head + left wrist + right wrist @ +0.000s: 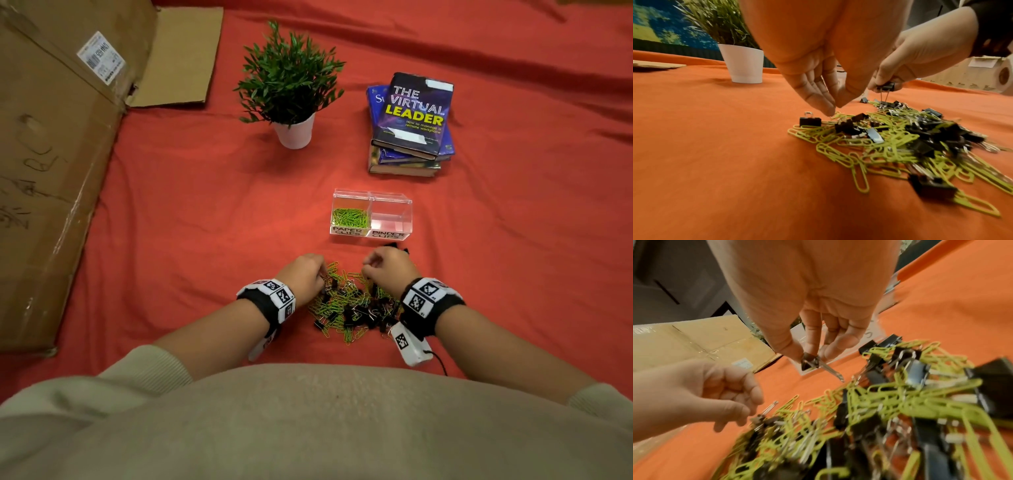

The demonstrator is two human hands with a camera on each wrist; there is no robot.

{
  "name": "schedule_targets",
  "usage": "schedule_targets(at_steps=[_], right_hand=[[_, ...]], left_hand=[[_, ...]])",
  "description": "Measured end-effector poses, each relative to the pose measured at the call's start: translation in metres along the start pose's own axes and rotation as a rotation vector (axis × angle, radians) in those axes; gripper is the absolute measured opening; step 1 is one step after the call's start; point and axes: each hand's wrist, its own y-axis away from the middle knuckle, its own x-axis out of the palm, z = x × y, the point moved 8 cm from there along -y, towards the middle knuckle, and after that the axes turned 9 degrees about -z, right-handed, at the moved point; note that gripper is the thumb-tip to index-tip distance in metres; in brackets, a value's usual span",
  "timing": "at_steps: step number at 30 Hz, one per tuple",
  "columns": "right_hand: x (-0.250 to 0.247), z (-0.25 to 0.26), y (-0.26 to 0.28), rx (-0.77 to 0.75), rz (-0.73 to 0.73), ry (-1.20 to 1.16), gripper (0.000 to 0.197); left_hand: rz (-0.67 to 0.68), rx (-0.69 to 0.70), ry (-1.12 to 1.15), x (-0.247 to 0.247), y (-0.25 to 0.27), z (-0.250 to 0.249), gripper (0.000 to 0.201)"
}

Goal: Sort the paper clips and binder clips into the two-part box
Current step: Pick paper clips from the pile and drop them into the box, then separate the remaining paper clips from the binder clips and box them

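Note:
A mixed pile [352, 303] of green paper clips and black binder clips lies on the red cloth between my hands. Just beyond it stands the clear two-part box [371, 195]. Its left part, labelled paper clips, holds green clips [349, 216]; the right part, labelled binder clips, looks empty. My right hand [807, 356] pinches a black binder clip [807, 363] just above the pile's far edge, its wire handles hanging free. My left hand [833, 110] points down, thumb and fingertips drawn together on the green clips [838, 116] at the pile's far left edge. Whether a clip sits between them is hidden.
A potted plant [291, 89] in a white pot stands beyond the pile to the left. A stack of books [411, 123] lies behind the box. A large flattened cardboard box [51, 154] covers the left side. Red cloth [205, 222] spreads all around.

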Motion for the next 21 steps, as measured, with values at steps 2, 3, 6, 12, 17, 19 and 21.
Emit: schedule_targets(at_steps=[2, 3, 6, 12, 17, 19, 21], right_hand=[[-0.008, -0.005, -0.009, 0.002, -0.038, 0.081, 0.014], [-0.009, -0.006, -0.011, -0.015, -0.054, 0.146, 0.019], [0.003, 0.011, -0.007, -0.171, -0.042, 0.274, 0.027], [0.067, 0.047, 0.015, -0.395, 0.201, 0.385, 0.024], [0.072, 0.037, 0.011, -0.330, 0.237, 0.368, 0.025], [0.059, 0.030, 0.005, -0.275, 0.177, 0.283, 0.023], [0.041, 0.022, -0.002, -0.218, 0.086, 0.207, 0.021]], left_hand=[[-0.034, -0.018, 0.027, -0.007, -0.004, 0.002, 0.017], [-0.041, -0.024, 0.033, -0.009, -0.005, 0.003, 0.016], [-0.012, -0.061, -0.020, 0.000, -0.002, 0.006, 0.013], [-0.011, -0.124, -0.072, 0.020, 0.007, 0.006, 0.024], [-0.018, -0.168, 0.031, 0.017, 0.005, 0.012, 0.013], [-0.054, -0.186, 0.090, 0.011, 0.003, 0.014, 0.012], [-0.113, -0.193, 0.147, 0.001, -0.003, 0.015, 0.011]])
